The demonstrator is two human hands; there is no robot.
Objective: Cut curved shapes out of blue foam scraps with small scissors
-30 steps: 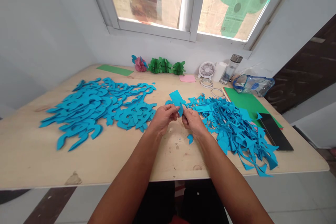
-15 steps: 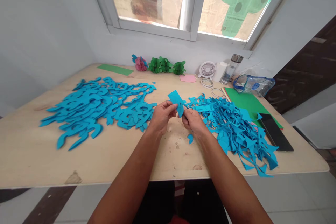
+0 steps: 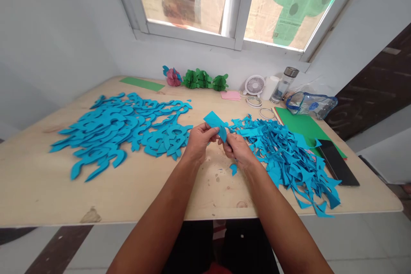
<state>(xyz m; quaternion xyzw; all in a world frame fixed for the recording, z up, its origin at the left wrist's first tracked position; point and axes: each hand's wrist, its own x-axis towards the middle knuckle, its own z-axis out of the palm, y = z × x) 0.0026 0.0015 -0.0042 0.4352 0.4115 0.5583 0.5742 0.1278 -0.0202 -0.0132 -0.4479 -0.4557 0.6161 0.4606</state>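
Note:
My left hand (image 3: 199,139) pinches a piece of blue paper (image 3: 214,119) between thumb and fingers, above the middle of the table. Close against it, my right hand (image 3: 238,149) is closed around what looks like a pair of scissors (image 3: 228,143), mostly hidden by the fingers, at the paper's lower right edge. Curved blue paper cut-outs (image 3: 105,122) lie in a broad layered spread to the left. On the right is a heap of blue paper scraps (image 3: 282,154). One small scrap (image 3: 233,168) rests just below my right hand.
Along the wall stand a pink paper ornament (image 3: 174,77), green paper ornaments (image 3: 203,78), a small fan (image 3: 254,85) and a bottle (image 3: 284,84). Tape rolls (image 3: 267,113), a clear pouch (image 3: 311,105), green sheets (image 3: 302,124) and a black flat object (image 3: 338,162) lie at right.
The blue paper has turned slightly in my left hand, its upper end tilting further left. Both hands stay close together over the same spot. The camera view has shifted a little.

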